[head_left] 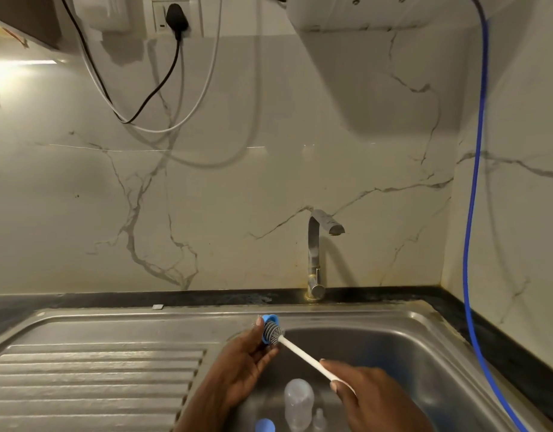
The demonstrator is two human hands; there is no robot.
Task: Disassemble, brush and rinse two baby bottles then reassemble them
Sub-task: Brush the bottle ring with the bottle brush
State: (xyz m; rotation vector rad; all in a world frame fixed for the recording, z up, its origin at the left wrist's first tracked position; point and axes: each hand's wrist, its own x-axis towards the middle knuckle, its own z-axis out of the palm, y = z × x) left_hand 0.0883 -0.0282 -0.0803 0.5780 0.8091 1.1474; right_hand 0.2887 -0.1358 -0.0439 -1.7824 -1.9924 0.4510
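Observation:
My left hand (244,366) holds a blue bottle ring (270,321) over the left rim of the sink basin. My right hand (375,397) grips the white handle of a bottle brush (303,355); its grey bristle head is pushed into the ring. Below my hands, inside the basin, lies a clear bottle part (298,403), a small clear nipple (319,417) beside it, and another blue ring (264,426) at the bottom edge of the view.
The steel sink (424,344) has a ribbed drainboard (91,378) on the left. A steel tap (315,254) stands behind the basin with no water running. A blue hose (471,244) hangs down the right wall; cables dangle from a wall socket (175,17).

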